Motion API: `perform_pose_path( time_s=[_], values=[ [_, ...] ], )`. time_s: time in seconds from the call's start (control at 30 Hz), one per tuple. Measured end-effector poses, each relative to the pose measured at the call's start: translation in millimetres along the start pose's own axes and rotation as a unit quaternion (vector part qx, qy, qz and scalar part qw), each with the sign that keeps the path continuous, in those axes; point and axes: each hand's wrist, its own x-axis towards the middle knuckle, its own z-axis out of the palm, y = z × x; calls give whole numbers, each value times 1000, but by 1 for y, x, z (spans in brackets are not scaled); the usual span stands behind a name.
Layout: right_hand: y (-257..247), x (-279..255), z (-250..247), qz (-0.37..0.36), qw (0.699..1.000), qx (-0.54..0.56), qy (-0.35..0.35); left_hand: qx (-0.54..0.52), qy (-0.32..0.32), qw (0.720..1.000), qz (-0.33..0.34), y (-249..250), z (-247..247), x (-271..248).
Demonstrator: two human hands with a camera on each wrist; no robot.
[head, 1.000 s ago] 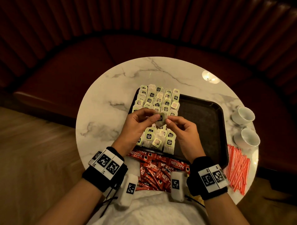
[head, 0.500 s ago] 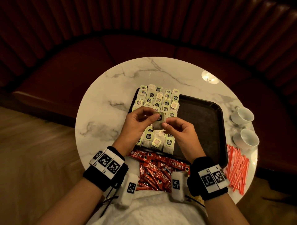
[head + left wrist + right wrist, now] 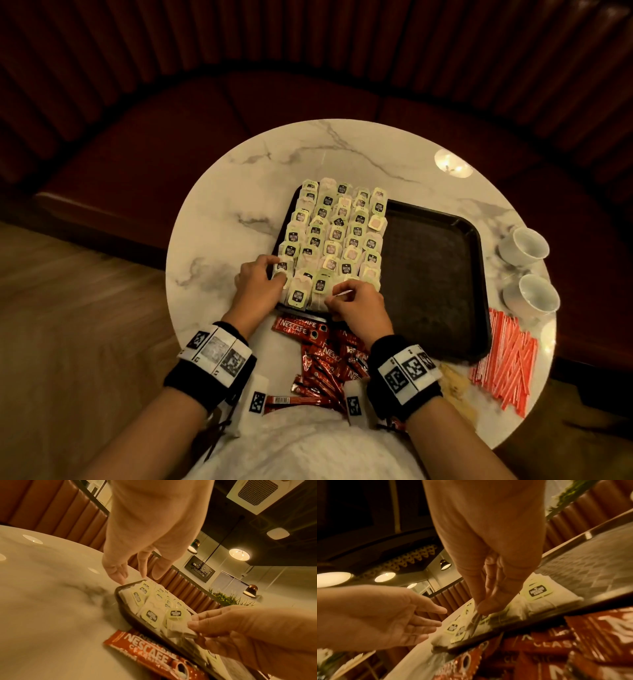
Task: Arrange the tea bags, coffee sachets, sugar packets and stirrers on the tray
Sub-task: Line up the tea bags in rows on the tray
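Setting the last tea bag (image 3: 180, 628) into the near row is the step I'm on. My right hand (image 3: 359, 305) pinches it by its corner, low centre of the head view, just over the tray's (image 3: 435, 274) front edge; thumb and forefinger are closed on it, the other fingers curled. My left hand (image 3: 258, 286) lies loose and mostly straight at the tray's near left corner, fingertips touching the bags (image 3: 335, 233) there, gripping nothing. The bags fill the tray's left half in overlapping rows; the right half is bare. The coffee sachets (image 3: 325, 356) lie heaped on the desk (image 3: 222, 240) below the tray, the stirrers (image 3: 507, 359) at lower right beside two cups (image 3: 524, 243). I cannot pick out sugar packets for certain. Next, I judge, I let go of this bag flat, tag up, then start on the sachets, laying them in the bare half without disturbing the rows.
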Motion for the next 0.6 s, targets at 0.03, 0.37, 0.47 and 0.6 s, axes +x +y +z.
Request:
perform_pose_path(
  time_s=[0.03,0.37,0.47,0.6],
  values=[
    [0,1,2,-2,1000,-15,4,6,-5,1000,1,1,0,-1],
    [-10,1,-4,-10,999,-40,6,-43,-67,997,12,7,-2,-9],
    [-19,-10,-29,-43,999,-28,0,0,-42,998,54,5,-7,-12],
    [-14,-29,-60,-88,990,-89,-61,63,-30,986,153,5,-15,-23]
  ],
)
